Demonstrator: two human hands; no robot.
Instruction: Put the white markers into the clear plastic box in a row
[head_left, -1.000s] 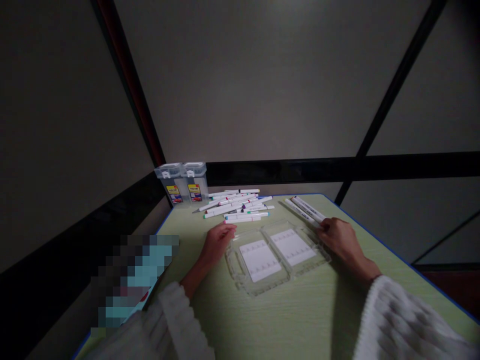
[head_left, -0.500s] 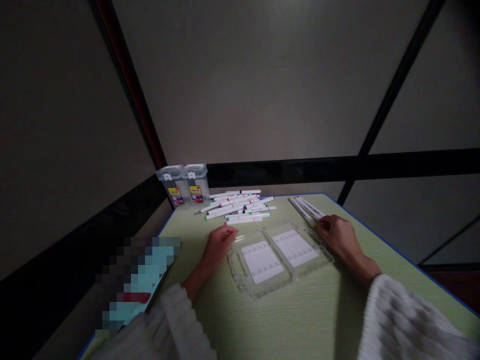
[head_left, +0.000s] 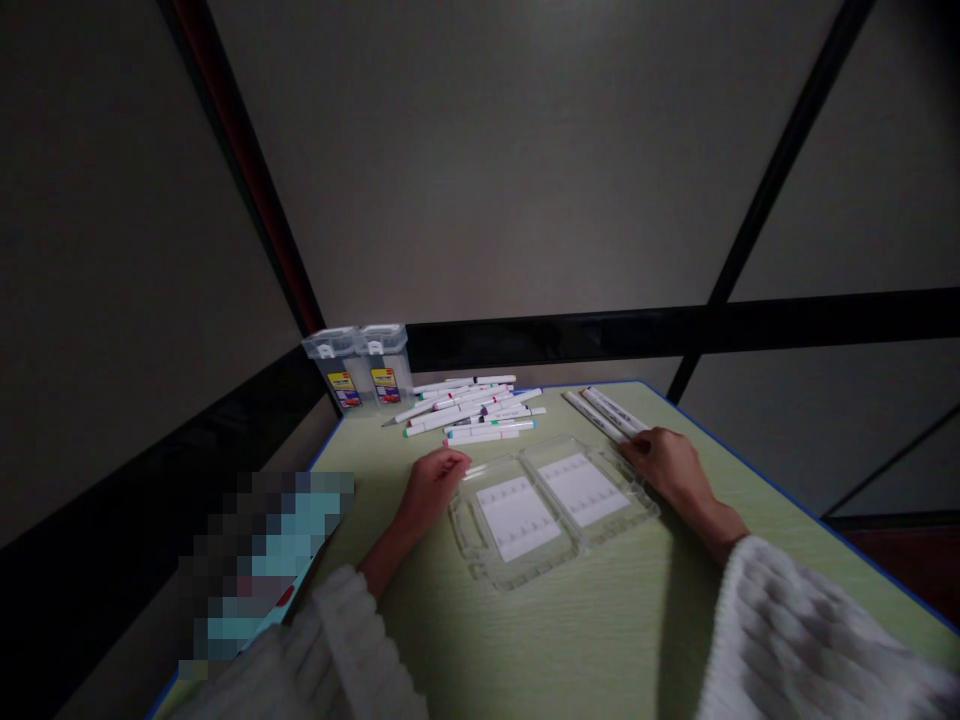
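Observation:
My right hand (head_left: 667,462) rests at the right side of the table with its fingers closed on the near end of a white marker (head_left: 592,415). Another white marker (head_left: 611,406) lies alongside, its near end partly behind the fingers. Between my hands an opened clear plastic case (head_left: 517,578) lies flat, with white paper inserts (head_left: 517,520) in both halves. My left hand (head_left: 433,485) is at the case's upper left corner, thumb and fingers pressed together. Whether it grips the rim or anything else is hidden.
Beyond the case lies a loose pile of white markers (head_left: 472,408) with coloured ends. Two lidded clear containers (head_left: 386,370) stand in the back left corner by the wall. A pixelated turquoise item (head_left: 300,540) sits along the left table edge.
At my right hand, the gap between the two markers has widened slightly, the left one shifting left. My left hand and the case keep their places; the whole view has shifted a little.

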